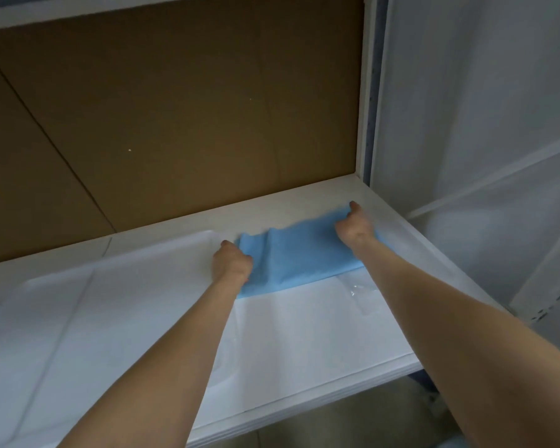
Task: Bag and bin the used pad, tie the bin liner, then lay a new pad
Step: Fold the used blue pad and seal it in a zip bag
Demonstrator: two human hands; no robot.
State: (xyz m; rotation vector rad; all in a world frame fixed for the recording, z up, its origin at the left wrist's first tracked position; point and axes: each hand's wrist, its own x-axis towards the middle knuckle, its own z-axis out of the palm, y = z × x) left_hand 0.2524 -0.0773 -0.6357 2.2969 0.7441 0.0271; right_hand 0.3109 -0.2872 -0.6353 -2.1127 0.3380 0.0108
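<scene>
Head view, laying of the pad. A pad (298, 263) is shown on a white shelf (304, 202) backed by brown cardboard (175, 108). Its white face is spread towards the viewer, and a rumpled blue flap is folded over the far part.

The flap's left edge is gripped by the left hand (232, 265), whose fingers are curled into a fist on the blue material; the fingertips are hidden beneath the hand. The far right corner of the flap is held by the right hand (354, 226), fingers curled likewise and thumb raised at the corner. Both hands are thus clamped on the pad, with the flap stretched between them.

The flap's long axis runs left to right, roughly parallel to the back wall, and rises slightly to the right. The right hand lies nearer the back wall and the left hand nearer the viewer. Bare shelf is seen beyond the flap, away from the fingers.

The final stage is judged to be in hand. The flap is probably to be drawn towards the back wall, with the lagging left side brought level. A second white sheet (78, 302) lies just to the left.
</scene>
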